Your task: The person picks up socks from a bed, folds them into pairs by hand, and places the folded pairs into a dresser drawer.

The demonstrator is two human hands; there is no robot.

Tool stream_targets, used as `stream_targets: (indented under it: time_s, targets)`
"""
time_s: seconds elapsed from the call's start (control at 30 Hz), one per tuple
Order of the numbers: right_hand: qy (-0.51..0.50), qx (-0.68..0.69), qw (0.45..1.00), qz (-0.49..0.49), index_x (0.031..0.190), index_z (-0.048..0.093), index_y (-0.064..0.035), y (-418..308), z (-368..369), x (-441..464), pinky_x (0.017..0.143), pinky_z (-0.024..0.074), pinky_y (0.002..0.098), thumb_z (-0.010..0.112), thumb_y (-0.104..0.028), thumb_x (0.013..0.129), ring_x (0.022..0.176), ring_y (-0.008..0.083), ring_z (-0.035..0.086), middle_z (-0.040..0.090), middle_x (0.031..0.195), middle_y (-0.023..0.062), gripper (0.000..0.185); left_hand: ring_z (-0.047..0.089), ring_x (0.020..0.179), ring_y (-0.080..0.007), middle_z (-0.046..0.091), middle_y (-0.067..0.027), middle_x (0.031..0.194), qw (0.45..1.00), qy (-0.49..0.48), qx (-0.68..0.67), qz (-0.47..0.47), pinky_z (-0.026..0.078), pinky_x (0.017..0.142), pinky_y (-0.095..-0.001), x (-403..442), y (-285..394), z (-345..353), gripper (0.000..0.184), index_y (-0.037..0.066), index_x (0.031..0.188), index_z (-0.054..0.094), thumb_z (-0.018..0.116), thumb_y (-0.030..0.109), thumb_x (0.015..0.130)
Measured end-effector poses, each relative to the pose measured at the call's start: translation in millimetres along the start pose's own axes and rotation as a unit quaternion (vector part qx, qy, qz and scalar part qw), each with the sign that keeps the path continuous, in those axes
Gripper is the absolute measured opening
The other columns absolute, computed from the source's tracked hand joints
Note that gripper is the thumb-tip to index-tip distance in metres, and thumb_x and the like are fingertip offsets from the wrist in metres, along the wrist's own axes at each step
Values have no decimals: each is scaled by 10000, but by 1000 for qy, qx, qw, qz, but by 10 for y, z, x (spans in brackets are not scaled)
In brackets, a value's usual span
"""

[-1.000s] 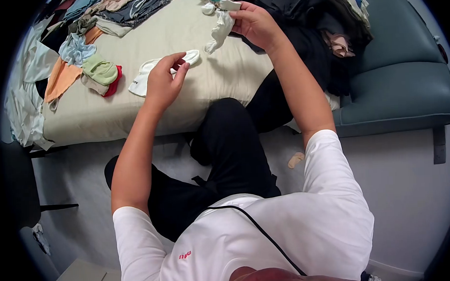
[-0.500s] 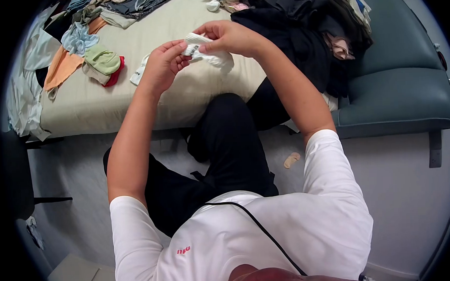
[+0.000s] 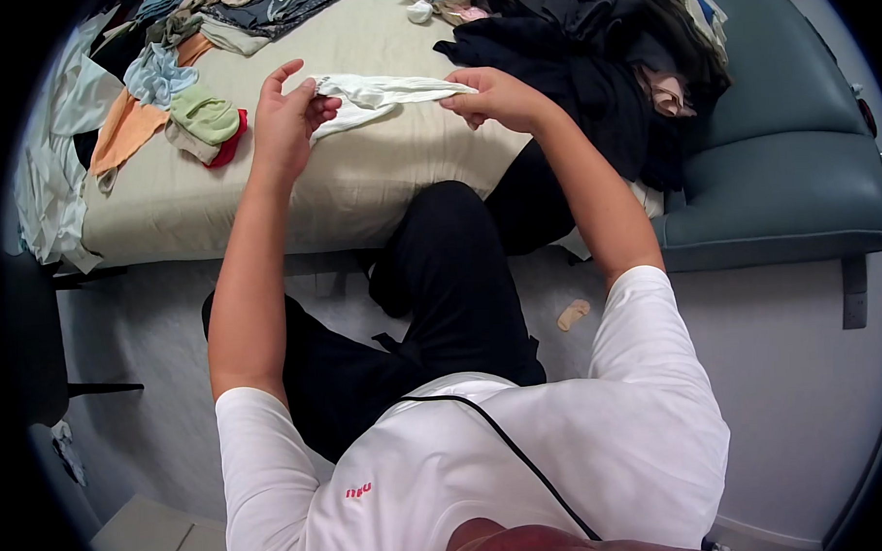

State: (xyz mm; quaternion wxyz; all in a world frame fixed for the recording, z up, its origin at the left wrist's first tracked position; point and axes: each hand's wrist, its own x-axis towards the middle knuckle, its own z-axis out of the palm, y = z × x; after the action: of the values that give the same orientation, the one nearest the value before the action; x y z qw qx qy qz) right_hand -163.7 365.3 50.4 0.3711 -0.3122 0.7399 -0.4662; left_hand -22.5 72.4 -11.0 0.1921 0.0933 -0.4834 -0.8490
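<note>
On the bed [image 3: 206, 216], one dark heap of clothing [image 3: 589, 66] was noted at the right. Compared with half a second earlier, the left hand [image 3: 293, 114] and right hand [image 3: 499, 97] had been drawn apart; the held white sock [image 3: 415, 87], previously bunched, was stretched between them above the bed. One end was pinched by the right thumb and fingers, the other by the left thumb and curled fingers, index raised. A second white sock [image 3: 350, 119] lay beneath. One beige sock [image 3: 574, 316] was observed on the floor [image 3: 151, 329].
</note>
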Motion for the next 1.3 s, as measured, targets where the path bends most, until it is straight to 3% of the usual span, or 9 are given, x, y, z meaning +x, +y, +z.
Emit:
stream_targets:
  time_s: [0.17, 0.3, 0.57, 0.67, 0.73, 0.83, 0.9, 1.07, 1.3]
  targets:
    - [48, 9, 999, 14, 1094, 692, -36, 152, -125, -188, 623, 472, 252, 620, -192, 1013, 702, 66, 555, 609, 809, -25, 190, 737, 882, -218, 697, -159, 1026, 977, -120, 49, -172, 613, 801, -333, -176, 66, 65, 297, -83, 1250, 569, 609, 53, 990]
    - [41, -38, 994, 92, 980, 720, -58, 369, -290, -208, 623, 481, 256, 644, -255, 1011, 663, 74, 549, 604, 766, -23, 214, 735, 810, -203, 725, -124, 964, 922, -194, 272, -198, 616, 769, -302, -493, -35, 252, 292, -88, 1187, 632, 684, 89, 960]
    - [135, -37, 970, 200, 934, 714, -37, 516, -285, -78, 579, 495, 267, 738, -325, 953, 612, 116, 583, 644, 750, 20, 289, 672, 585, -176, 636, -107, 666, 849, -92, 470, -221, 523, 538, -331, -411, -162, 244, 451, -65, 957, 708, 661, 383, 983]
    - [152, -66, 971, 170, 950, 720, -31, 602, -275, -50, 595, 514, 275, 743, -358, 946, 640, 137, 615, 658, 767, 31, 328, 687, 608, -265, 659, -137, 671, 818, -110, 531, -193, 531, 576, -416, -421, -224, 223, 491, -55, 944, 722, 634, 426, 987]
    - [154, -101, 972, 143, 990, 722, -18, 618, -231, -55, 602, 514, 275, 750, -346, 945, 663, 127, 616, 669, 806, 34, 331, 708, 695, -364, 708, -197, 739, 716, -90, 693, -1, 550, 666, -482, -452, -273, 214, 509, -31, 925, 749, 662, 469, 959]
    - [160, -222, 956, 103, 1042, 729, 3, 547, -111, -110, 642, 530, 291, 771, -318, 920, 725, 145, 646, 698, 868, 49, 346, 723, 831, -410, 737, -240, 835, 690, -20, 708, 149, 560, 770, -492, -519, -351, 348, 526, -3, 894, 766, 675, 513, 934]
    - [164, -306, 933, 93, 1054, 733, 12, 531, -70, -105, 676, 547, 308, 785, -304, 896, 765, 173, 675, 716, 890, 63, 356, 726, 837, -399, 742, -226, 845, 689, -22, 719, 88, 561, 778, -487, -513, -361, 513, 515, 7, 890, 767, 685, 513, 927]
    - [108, -139, 984, 21, 1161, 721, 14, 547, -82, -106, 810, 543, 297, 751, -126, 909, 925, 162, 679, 740, 1069, 74, 290, 710, 804, -391, 727, -208, 806, 715, -108, 691, -9, 556, 779, -473, -411, -360, 530, 493, -1, 868, 738, 712, 488, 922]
    - [77, -52, 996, -8, 1278, 693, -22, 619, -113, -199, 844, 511, 260, 679, -111, 971, 982, 96, 642, 716, 1107, 23, 319, 650, 811, -132, 713, -57, 911, 935, -147, 320, -43, 516, 730, -287, -321, -555, 364, 331, -10, 1161, 694, 758, 230, 943]
